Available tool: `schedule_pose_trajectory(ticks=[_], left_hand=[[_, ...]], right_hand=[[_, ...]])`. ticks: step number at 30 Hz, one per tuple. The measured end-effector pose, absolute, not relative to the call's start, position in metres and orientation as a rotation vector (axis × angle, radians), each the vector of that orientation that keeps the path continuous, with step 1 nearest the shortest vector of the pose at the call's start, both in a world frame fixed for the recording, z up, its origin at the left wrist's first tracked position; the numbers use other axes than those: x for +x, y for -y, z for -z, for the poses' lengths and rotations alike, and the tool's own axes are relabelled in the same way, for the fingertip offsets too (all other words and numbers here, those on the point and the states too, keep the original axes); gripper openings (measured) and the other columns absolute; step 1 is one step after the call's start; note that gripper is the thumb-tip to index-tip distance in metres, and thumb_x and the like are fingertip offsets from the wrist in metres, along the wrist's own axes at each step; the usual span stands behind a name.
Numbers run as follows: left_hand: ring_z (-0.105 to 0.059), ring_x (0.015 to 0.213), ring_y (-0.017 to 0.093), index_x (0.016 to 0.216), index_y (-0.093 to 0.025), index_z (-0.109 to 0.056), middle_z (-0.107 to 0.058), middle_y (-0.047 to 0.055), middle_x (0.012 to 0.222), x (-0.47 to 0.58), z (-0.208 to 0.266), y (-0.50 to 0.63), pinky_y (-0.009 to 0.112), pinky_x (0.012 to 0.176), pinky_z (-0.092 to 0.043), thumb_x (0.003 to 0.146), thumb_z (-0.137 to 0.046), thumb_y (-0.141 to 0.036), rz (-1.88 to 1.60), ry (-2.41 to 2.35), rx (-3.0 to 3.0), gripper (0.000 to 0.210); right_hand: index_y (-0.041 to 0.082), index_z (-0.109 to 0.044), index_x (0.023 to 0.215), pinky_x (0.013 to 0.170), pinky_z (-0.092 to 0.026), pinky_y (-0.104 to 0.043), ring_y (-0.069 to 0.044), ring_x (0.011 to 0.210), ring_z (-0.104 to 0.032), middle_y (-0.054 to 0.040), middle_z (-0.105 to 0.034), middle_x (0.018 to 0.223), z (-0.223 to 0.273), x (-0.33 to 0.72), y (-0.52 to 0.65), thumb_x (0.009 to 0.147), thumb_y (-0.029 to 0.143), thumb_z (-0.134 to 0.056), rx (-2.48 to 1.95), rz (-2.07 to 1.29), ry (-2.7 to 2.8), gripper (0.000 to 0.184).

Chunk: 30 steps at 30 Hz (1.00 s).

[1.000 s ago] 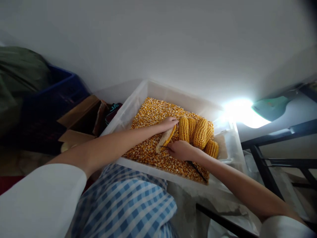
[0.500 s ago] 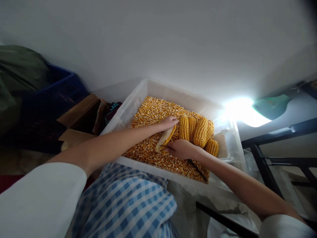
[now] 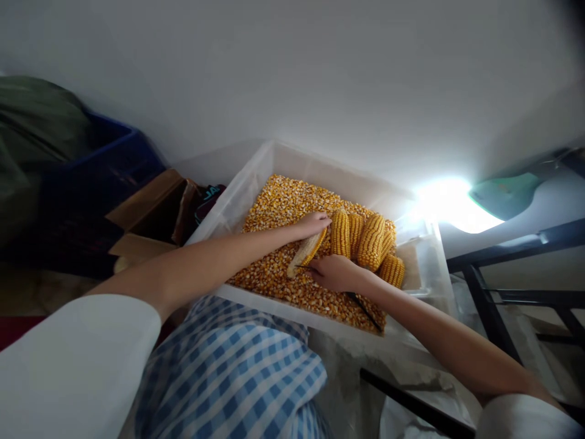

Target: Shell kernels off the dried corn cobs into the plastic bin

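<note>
My left hand is closed around the upper end of a partly stripped corn cob, pale on its left side with yellow kernels along the right. At the cob's lower end my right hand is closed on a thin dark pointed tool; its tip touches or lies just over the cob. A dark strip shows behind the right hand, and I cannot tell if it belongs to the same tool. Several full corn cobs lie to the right on loose corn kernels.
A translucent plastic bin holds the corn. To its left are an open cardboard box and a dark blue crate with a green bag. A bright lamp and a black metal frame stand on the right. Checked cloth is nearest me.
The view has shifted very slightly. Both hands keep nearly the same place and grip on the cob and the tool.
</note>
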<state>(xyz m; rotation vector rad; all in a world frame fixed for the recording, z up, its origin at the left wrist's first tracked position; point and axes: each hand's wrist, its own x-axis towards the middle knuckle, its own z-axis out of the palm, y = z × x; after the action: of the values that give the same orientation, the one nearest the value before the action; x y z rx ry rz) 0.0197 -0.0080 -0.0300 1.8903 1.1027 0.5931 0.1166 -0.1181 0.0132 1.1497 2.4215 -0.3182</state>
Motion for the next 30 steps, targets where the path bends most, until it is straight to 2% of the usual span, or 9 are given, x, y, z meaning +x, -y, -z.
schedule_pose_trajectory(ticks=[9, 19, 30], left_hand=[[-0.043, 0.057, 0.012, 0.067, -0.014, -0.058, -0.048, -0.001, 0.055, 0.0204, 0.0256, 0.0091, 0.023, 0.053, -0.03, 0.071, -0.038, -0.036, -0.58, -1.099, 1.906, 0.03], [-0.047, 0.061, 0.013, 0.07, -0.013, -0.058, -0.055, 0.001, 0.065, 0.0184, 0.0249, 0.007, 0.023, 0.058, -0.034, 0.071, -0.04, -0.036, -0.527, -1.053, 1.903, 0.03], [-0.048, 0.062, 0.014, 0.069, -0.013, -0.058, -0.054, 0.001, 0.063, 0.0181, 0.0215, 0.0084, 0.023, 0.056, -0.034, 0.072, -0.037, -0.037, -0.507, -1.07, 1.967, 0.032]], right_hand=[[0.019, -0.053, 0.1, 0.064, -0.04, -0.029, -0.022, 0.077, -0.058, -0.0092, -0.062, 0.086, -0.0095, 0.1148, 0.1204, 0.082, 0.037, -0.026, 1.211, 0.299, -2.365, 0.037], [0.018, -0.053, 0.097, 0.062, -0.04, -0.029, -0.021, 0.076, -0.058, -0.0097, -0.062, 0.085, -0.0107, 0.1145, 0.1203, 0.083, 0.039, -0.022, 1.192, 0.284, -2.363, 0.04], [0.018, -0.052, 0.099, 0.062, -0.039, -0.028, -0.021, 0.075, -0.058, -0.0095, -0.062, 0.083, -0.0144, 0.1163, 0.1202, 0.083, 0.041, -0.021, 1.135, 0.307, -2.388, 0.041]])
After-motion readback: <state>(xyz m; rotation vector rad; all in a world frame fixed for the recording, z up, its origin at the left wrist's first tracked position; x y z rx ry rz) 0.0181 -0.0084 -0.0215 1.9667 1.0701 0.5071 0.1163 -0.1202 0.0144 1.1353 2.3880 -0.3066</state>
